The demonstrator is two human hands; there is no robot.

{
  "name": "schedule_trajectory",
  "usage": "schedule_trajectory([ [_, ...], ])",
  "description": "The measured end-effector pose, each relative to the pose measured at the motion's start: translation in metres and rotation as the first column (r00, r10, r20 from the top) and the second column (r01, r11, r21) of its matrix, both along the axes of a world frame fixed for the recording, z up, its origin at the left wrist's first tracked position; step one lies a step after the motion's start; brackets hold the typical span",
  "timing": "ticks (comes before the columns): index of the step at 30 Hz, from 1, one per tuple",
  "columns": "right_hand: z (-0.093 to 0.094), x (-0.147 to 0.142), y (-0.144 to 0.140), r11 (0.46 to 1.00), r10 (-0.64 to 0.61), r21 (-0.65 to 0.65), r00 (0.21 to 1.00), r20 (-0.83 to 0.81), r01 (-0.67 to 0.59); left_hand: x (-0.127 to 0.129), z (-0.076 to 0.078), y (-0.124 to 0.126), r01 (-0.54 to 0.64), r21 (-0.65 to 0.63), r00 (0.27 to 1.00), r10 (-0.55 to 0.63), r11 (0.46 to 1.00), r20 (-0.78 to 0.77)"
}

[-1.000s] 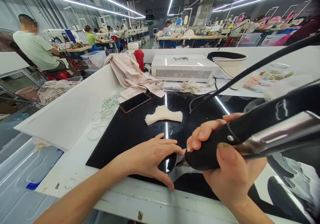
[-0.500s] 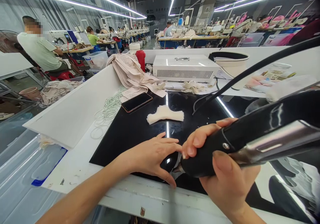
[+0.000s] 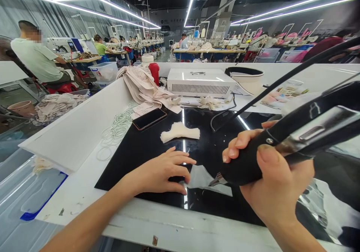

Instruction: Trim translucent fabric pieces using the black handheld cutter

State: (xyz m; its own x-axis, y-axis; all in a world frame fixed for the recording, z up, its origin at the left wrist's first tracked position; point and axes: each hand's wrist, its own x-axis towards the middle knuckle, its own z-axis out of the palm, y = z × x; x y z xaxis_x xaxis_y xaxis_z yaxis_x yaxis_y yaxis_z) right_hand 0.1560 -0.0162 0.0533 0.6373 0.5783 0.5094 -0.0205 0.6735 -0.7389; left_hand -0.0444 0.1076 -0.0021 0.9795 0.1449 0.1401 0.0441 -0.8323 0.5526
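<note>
The right hand point(image 3: 275, 180) grasps a black tool point(image 3: 242, 169), its metal tip at a thin, pale scrap point(image 3: 198, 177) near the bench's point(image 3: 157, 222) front edge. The left hand point(image 3: 160, 171), loosely spread and empty, is beside the scrap. Beyond lie a cream pad point(image 3: 180, 132) and, near the black board's point(image 3: 126, 162) far left corner, a phone point(image 3: 149, 119).

Grips, two: left grip point(image 3: 161, 170), right grip point(image 3: 277, 175). Black-handled tool point(image 3: 295, 122), one, in the right grip. Translucent sheet point(image 3: 199, 176), between the grips, number of pieces unclear. Beyond the left grip: cream fabric piece point(image 3: 180, 131), one; phone point(image 3: 149, 119), one; pale green cords point(image 3: 118, 126), many, too tangled to count. Farther beyond both grips: white vented box point(image 3: 199, 82), one; red container point(image 3: 154, 73), one; black-rimmed tub point(image 3: 249, 81), one.
</note>
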Motion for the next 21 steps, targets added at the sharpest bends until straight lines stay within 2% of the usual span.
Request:
schedule_trajectory([
  [4, -0.001, 0.006, -0.001, 0.999, -0.045, 0.000, 0.999, 0.006, 0.045, -0.006, -0.001, 0.013, -0.125, 0.197, 0.992, 0.120, 0.972, 0.040],
  [6, -0.003, 0.007, -0.001, 0.998, -0.060, 0.008, 0.998, 0.029, 0.060, -0.008, -0.005, 0.017, -0.246, 0.298, 0.969, 0.224, 0.922, 0.105],
  [8, -0.005, 0.007, -0.001, 0.998, -0.066, 0.014, 0.996, 0.052, 0.065, -0.007, -0.010, 0.018, -0.354, 0.338, 0.933, 0.305, 0.872, 0.188],
  [10, -0.006, 0.007, 0.001, 0.998, -0.061, 0.016, 0.996, 0.058, 0.060, -0.004, -0.011, 0.013, -0.409, 0.298, 0.903, 0.337, 0.862, 0.265],
  [13, -0.008, 0.007, 0.005, 0.998, -0.061, 0.014, 0.997, 0.050, 0.060, 0.007, -0.009, -0.002, -0.387, 0.161, 0.896, 0.329, 0.908, 0.298],
  [17, -0.010, 0.008, 0.014, 0.996, -0.083, 0.018, 0.995, 0.059, 0.082, 0.025, -0.002, -0.021, -0.323, 0.083, 0.935, 0.304, 0.943, 0.182],
  [21, -0.011, 0.008, 0.023, 0.997, -0.071, 0.050, 0.993, 0.089, 0.066, 0.035, -0.003, -0.028, -0.298, 0.043, 0.953, 0.295, 0.954, 0.064],
])
